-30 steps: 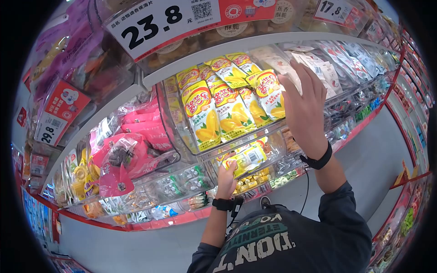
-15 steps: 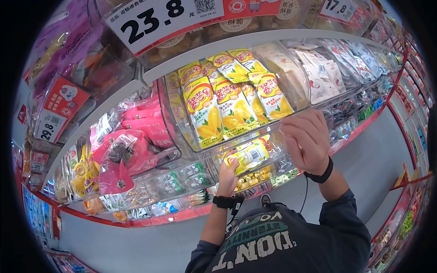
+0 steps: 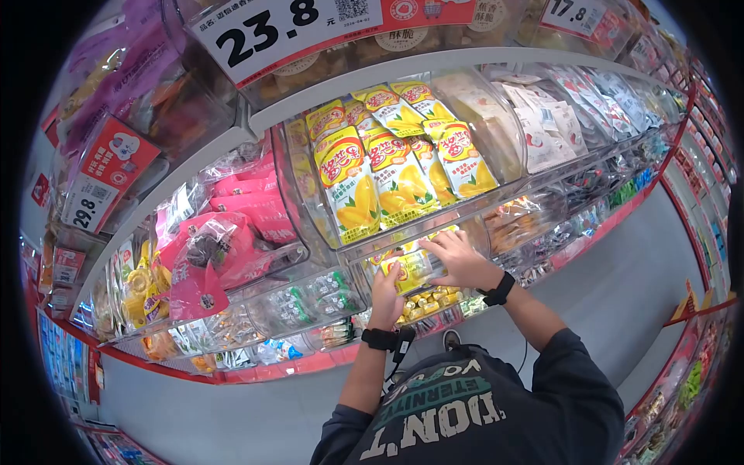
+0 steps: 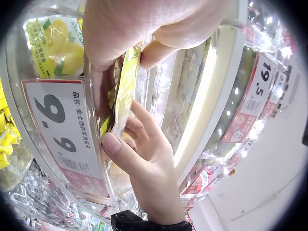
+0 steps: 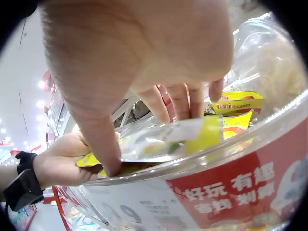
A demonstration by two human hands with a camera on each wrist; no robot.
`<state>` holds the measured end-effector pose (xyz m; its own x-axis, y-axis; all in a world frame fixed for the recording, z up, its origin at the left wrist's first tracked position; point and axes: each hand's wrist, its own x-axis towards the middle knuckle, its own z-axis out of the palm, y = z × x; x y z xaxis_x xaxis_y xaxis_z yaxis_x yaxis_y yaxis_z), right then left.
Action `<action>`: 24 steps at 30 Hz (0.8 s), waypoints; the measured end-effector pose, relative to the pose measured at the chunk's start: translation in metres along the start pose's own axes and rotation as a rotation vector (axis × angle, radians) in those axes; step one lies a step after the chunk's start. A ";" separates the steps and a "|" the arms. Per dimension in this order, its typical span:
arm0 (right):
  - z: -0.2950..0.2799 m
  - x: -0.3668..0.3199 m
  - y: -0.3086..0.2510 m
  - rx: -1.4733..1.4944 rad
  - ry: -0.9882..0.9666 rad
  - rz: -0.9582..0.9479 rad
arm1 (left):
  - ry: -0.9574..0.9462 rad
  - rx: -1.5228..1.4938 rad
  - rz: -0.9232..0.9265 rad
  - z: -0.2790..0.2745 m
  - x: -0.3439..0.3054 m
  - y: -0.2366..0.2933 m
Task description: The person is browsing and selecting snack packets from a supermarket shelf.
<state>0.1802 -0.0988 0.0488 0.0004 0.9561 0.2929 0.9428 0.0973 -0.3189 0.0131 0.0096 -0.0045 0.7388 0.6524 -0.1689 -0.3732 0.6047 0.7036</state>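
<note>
My left hand [image 3: 385, 297] grips one end of a yellow-and-white mango snack packet [image 3: 409, 271] low in front of the shelf, thumb on its face. At the packet's other end is my right hand [image 3: 466, 263]; in the right wrist view its thumb is on the near side of the packet [image 5: 168, 139] and its fingers behind. The left wrist view shows the packet nearly edge-on between both hands. Just above, in a clear bin [image 3: 353, 252], similar mango packets [image 3: 403, 182] stand in rows.
Pink bags [image 3: 232, 225] fill the bin to the left, and pale packets [image 3: 542, 124] lie in bins to the right. A large price sign [image 3: 279, 35] hangs overhead. Below are small yellow-wrapped sweets [image 3: 426, 304]. A 9.9 price tag [image 4: 57, 130] fronts the bin.
My right hand has come down from over the upper bins and leftward to the packet, and now holds it too. My left hand has kept its hold in about the same place.
</note>
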 end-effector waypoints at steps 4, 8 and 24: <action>-0.007 -0.001 -0.004 -0.033 0.029 -0.002 | -0.030 -0.101 -0.034 0.003 0.001 0.003; -0.016 -0.011 -0.011 0.049 0.102 0.092 | -0.061 -0.053 -0.044 0.003 0.001 0.005; -0.196 0.014 -0.089 1.443 0.150 0.514 | -0.059 -0.057 -0.044 -0.007 0.003 -0.001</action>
<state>0.1618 -0.1480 0.2578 0.3300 0.9420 -0.0618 -0.2844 0.0368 -0.9580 0.0123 0.0140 -0.0103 0.7861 0.5978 -0.1570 -0.3699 0.6586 0.6553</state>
